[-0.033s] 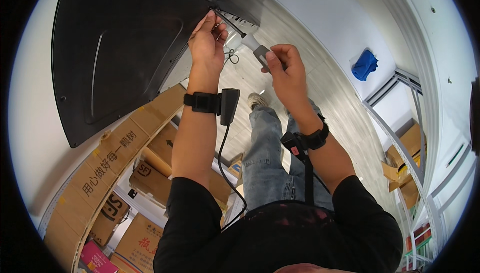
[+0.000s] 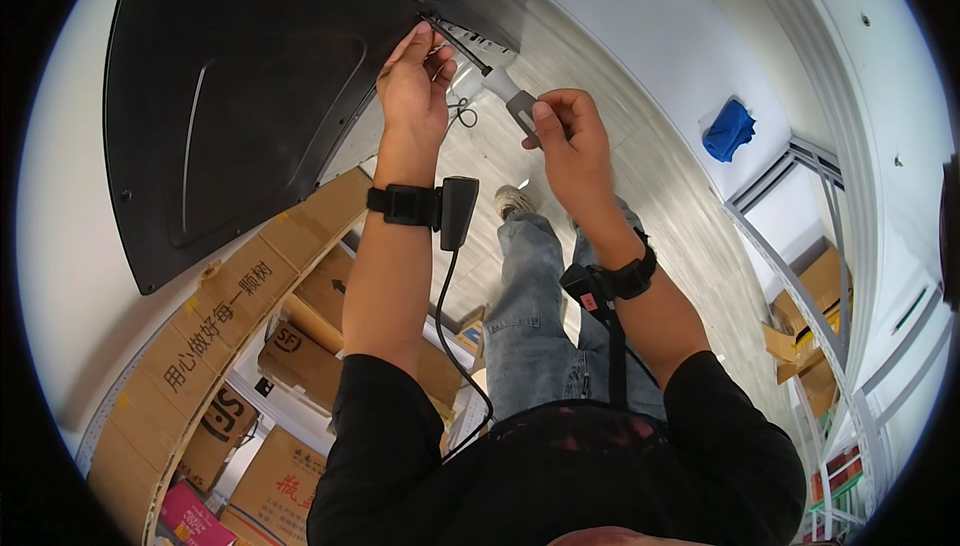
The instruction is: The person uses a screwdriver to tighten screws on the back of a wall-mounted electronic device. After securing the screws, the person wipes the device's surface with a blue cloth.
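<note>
While the right hand (image 2: 572,136) is clasping a dark-shafted grey screwdriver (image 2: 499,85), the left hand (image 2: 414,81), hold unclear, is seemingly guiding the tip by a curved black panel (image 2: 245,76), needing steady alignment.

Looking like a storeroom or a small workshop, without showing clearly which. Keeping printed brown cardboard boxes (image 2: 310,361) crowded together at the lower left, with a pink box (image 2: 195,518) among them and a long cardboard strip (image 2: 230,298) running along their outer side. Storing another opened carton (image 2: 825,274) by a grey metal rack (image 2: 796,281) at the right. Leaning toward a workshop through a grey-handled screwdriver (image 2: 522,109) in use at the edge of a large black panel (image 2: 240,96). Spreading pale plank flooring (image 2: 655,236) underneath.
</note>
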`<state>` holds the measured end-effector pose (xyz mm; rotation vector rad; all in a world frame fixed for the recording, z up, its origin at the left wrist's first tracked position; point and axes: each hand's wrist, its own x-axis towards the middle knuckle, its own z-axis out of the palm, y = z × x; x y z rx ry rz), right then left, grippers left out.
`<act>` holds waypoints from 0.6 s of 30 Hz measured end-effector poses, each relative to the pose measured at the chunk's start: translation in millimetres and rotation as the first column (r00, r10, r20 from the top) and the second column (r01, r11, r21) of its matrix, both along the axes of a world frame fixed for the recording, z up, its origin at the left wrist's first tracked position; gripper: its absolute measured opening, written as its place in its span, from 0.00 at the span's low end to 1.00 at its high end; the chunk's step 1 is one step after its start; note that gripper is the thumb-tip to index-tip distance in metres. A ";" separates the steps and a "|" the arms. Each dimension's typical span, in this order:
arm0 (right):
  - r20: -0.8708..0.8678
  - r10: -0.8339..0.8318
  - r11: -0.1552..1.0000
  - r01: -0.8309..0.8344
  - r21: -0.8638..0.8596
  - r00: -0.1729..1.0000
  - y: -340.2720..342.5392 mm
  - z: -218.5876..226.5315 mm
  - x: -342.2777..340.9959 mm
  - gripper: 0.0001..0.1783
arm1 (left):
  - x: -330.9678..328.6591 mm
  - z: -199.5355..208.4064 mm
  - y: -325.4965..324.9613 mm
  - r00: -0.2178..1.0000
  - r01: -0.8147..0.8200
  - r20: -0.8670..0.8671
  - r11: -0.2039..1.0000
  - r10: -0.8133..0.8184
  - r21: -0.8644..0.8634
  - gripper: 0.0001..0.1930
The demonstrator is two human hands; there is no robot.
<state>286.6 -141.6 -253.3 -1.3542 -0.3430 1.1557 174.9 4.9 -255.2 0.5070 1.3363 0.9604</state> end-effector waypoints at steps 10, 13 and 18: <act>-0.016 -0.021 0.996 0.019 -0.091 1.000 -4.9 0.1 -3.7 0.21 | -7.6 12.7 0.0 0.978 0.172 -0.126 0.984 -0.165 0.054 0.13; -0.212 0.061 0.982 -0.096 -0.160 0.975 -6.7 0.7 7.0 0.23 | -8.2 11.2 -0.2 0.983 0.167 -0.088 0.985 -0.163 0.045 0.14; 0.063 0.019 0.989 -0.010 -0.149 0.998 -8.8 5.2 -12.5 0.22 | -5.8 12.5 -1.0 0.977 0.186 -0.111 0.982 -0.181 0.038 0.15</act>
